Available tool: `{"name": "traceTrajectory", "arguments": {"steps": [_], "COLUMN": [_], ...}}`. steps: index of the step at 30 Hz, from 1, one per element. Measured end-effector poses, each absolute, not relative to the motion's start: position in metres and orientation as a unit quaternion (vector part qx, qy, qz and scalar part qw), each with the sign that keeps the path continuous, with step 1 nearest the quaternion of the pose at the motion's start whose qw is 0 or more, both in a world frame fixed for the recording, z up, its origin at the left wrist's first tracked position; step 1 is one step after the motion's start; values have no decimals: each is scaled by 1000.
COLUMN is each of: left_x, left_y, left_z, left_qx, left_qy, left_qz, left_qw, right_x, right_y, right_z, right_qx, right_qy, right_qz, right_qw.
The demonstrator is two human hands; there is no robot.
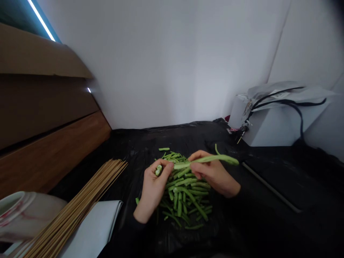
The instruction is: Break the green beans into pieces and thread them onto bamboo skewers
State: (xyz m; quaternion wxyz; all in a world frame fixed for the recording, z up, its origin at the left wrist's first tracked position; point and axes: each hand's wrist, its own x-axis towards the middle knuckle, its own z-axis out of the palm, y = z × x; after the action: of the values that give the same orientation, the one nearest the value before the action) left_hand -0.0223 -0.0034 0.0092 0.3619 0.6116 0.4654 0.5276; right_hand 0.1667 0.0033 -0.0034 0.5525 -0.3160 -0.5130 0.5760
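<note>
A long green bean (215,158) is stretched between my two hands above a heap of beans. My left hand (154,184) pinches its left end between thumb and fingers, and a few short bean pieces (158,170) stick out of the same curled fingers. Further along, my right hand (215,175) grips the bean near its middle, and the free end reaches out to the right. Below both hands lies the pile of green beans (185,199), many of them in short lengths. One loose piece (163,149) rests behind the pile.
Black plastic sheeting (139,139) covers the table. At left lie a bundle of thin sticks (88,193), a folded white sheet (94,225) and a whitish container (29,215). A white box (268,123) with black straps stands at right, near a dark flat object with a pale edge (271,186).
</note>
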Motion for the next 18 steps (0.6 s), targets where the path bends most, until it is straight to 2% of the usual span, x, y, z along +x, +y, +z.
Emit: {"name": "traceTrajectory", "arguments": {"steps": [3,5,9,13,18], "left_x": [-30,-33,-33,-29,-28], "left_y": [-1,-1,-3,-3,-5], "left_z": [11,12,14,13,11], "left_qx": [619,651,668,694,731], "left_qy": [459,428,393,373,354], "left_qz": [492,431,371,354,328], "left_qw": [405,455,511,503,482], "right_x": [172,176,178,174,171], "right_y": [9,11,8,2,1], "right_z": [-2,-1,0,-1,-3], "right_qx": [-283,-276,-244,-252,-256], "right_qy": [-415,-396,-440,-492,-519], "right_qz": [615,625,652,648,634], "right_qw": [608,614,567,524,513]}}
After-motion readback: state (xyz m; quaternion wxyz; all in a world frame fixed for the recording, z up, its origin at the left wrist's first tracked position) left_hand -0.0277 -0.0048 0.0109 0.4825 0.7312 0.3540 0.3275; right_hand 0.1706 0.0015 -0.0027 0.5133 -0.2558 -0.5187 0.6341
